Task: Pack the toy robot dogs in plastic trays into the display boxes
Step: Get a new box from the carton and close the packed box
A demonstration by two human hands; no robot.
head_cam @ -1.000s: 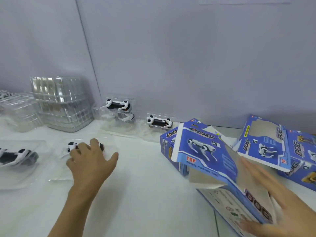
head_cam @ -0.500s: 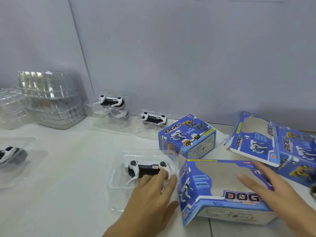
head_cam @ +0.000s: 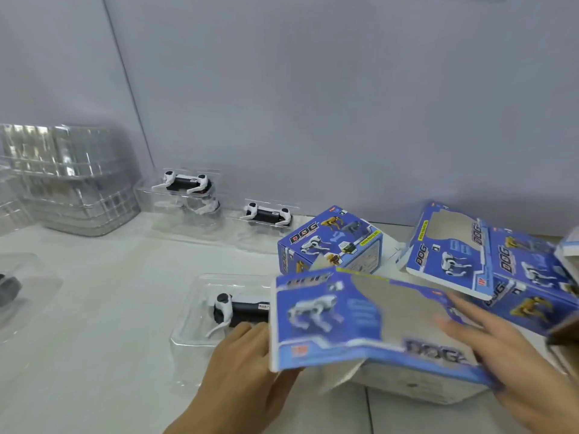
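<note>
One closed box (head_cam: 332,242) stands by the wall, apparently packed. Left hand (head_cam: 241,368) grips the tray (head_cam: 194,324) holding a toy dog (head_cam: 238,308), at the open end of the display box (head_cam: 360,321). Right hand (head_cam: 507,355), fingers spread flat, steadies that box. Two trayed dogs (head_cam: 266,214) wait by the wall, a third at left edge; flat boxes (head_cam: 470,264) lie unassembled

Toy robot dogs in trays: five – (head_cam: 241,310), (head_cam: 185,184), (head_cam: 267,214), one under the back-left one (head_cam: 205,207), one cut off at left (head_cam: 7,289)
Display boxes: four visible – (head_cam: 360,321), (head_cam: 330,242), (head_cam: 448,252), (head_cam: 532,277)
Stacks of empty trays: two (head_cam: 72,180), (head_cam: 9,202)
Hands: two – left (head_cam: 241,371), right (head_cam: 513,358)
</note>
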